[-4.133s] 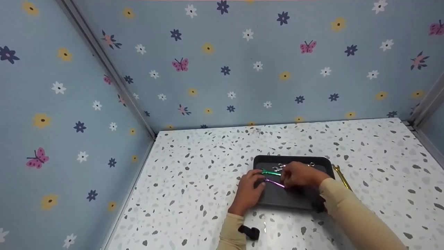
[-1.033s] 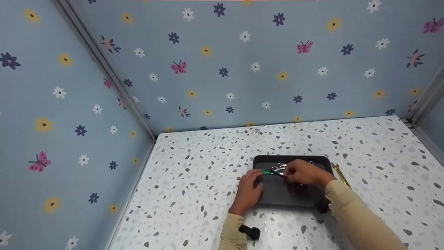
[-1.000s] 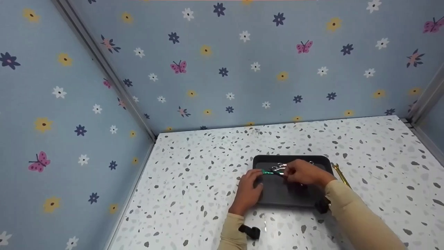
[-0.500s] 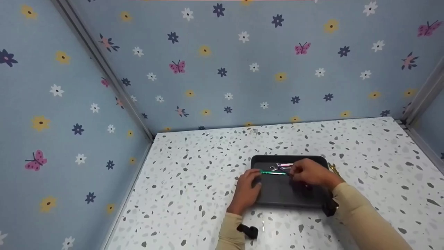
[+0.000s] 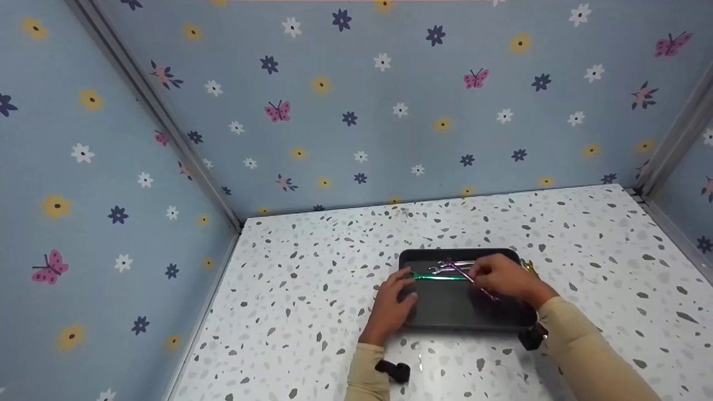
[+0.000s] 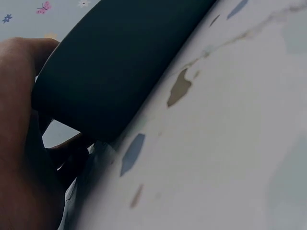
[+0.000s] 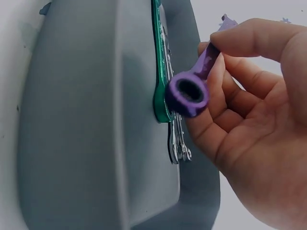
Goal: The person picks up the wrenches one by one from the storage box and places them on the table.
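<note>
In the head view, my right hand pinches a purple combination wrench, held at a slant above the dark grey tray. Its ring end faces the camera in the right wrist view, with thumb and fingers on the shank. A green wrench lies level in the tray, and several silver wrenches lie beside it toward the far wall. My left hand grips the tray's left edge, its fingertips near the green wrench's left end. In the left wrist view the tray wall hides part of that hand.
A yellow wrench lies on the speckled table just right of the tray, partly behind my right hand. Blue flowered panels stand behind and on both sides. Black straps with cameras sit on both wrists.
The purple wrench, lying low in the tray at first, is now raised and slanted across the green and silver wrenches. My right hand has shifted slightly right. My left hand stays at the edge.
</note>
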Tool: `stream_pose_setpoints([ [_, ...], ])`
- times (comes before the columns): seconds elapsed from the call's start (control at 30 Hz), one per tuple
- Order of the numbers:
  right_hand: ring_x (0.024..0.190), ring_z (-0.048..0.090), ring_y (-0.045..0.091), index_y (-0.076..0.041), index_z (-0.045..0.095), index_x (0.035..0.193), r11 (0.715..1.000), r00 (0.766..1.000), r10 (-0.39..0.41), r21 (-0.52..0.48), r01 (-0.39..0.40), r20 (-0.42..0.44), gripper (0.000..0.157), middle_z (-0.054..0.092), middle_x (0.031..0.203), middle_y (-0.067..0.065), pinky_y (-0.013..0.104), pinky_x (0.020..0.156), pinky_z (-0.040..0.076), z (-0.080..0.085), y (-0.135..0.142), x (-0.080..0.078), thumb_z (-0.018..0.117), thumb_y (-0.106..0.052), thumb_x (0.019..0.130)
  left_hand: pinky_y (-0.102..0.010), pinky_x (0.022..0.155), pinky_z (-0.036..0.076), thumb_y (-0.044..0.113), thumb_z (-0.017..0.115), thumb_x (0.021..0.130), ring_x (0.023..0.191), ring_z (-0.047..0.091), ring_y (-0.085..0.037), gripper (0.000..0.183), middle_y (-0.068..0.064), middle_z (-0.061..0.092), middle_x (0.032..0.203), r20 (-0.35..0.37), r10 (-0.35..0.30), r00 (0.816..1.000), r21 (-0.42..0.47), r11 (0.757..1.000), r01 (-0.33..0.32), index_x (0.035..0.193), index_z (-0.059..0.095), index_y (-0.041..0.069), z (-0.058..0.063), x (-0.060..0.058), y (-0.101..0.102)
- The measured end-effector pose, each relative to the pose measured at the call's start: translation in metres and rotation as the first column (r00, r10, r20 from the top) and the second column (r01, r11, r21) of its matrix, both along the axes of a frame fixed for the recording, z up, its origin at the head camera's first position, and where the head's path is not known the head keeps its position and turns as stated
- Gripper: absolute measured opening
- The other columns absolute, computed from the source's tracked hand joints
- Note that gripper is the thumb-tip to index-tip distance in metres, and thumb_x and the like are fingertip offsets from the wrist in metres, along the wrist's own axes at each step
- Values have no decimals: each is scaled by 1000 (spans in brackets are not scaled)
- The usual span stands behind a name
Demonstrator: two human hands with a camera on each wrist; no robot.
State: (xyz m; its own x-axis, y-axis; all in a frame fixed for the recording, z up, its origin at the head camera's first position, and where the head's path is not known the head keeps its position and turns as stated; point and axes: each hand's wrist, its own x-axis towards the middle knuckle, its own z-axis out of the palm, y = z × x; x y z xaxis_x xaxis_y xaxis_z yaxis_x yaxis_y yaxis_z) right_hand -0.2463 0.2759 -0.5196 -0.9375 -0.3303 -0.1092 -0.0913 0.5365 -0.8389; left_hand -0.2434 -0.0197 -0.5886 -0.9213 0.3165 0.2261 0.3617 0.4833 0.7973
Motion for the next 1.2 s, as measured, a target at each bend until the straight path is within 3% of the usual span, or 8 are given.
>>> stream_pose_setpoints([
  [0.23,71,56,19,3,67,101,994,998,-53,-99,55,19,17,62,83,7,31,61,50,1,6,5,67,-4,86,-46,115,30,19,63,96,140,39,-24,34,3,47,150,-2,-5,1000,-20,1000,5,128,66,7,0,0,2],
  [0.67,75,61,22,9,65,110,956,988,-140,-250,152,64,24,66,103,25,34,66,54,2,23,14,66,-6,91,-43,111,35,17,65,94,133,45,-22,31,4,51,146,-37,-6,999,-54,999,4,123,69,9,-1,-3,5],
  [1.0,76,58,18,11,61,111,915,972,-223,-328,237,81,27,64,92,10,31,67,54,6,32,21,65,-4,90,-42,110,36,17,63,95,132,46,-20,30,4,52,145,-31,10,999,-53,999,-12,123,69,9,-1,-6,8],
  [1.2,73,58,16,7,63,109,882,956,-254,-371,290,144,23,64,88,7,29,65,53,6,33,29,67,-5,90,-44,110,36,14,63,94,132,47,-21,29,3,54,143,-30,36,999,-22,999,-37,122,69,8,-3,-4,5],
])
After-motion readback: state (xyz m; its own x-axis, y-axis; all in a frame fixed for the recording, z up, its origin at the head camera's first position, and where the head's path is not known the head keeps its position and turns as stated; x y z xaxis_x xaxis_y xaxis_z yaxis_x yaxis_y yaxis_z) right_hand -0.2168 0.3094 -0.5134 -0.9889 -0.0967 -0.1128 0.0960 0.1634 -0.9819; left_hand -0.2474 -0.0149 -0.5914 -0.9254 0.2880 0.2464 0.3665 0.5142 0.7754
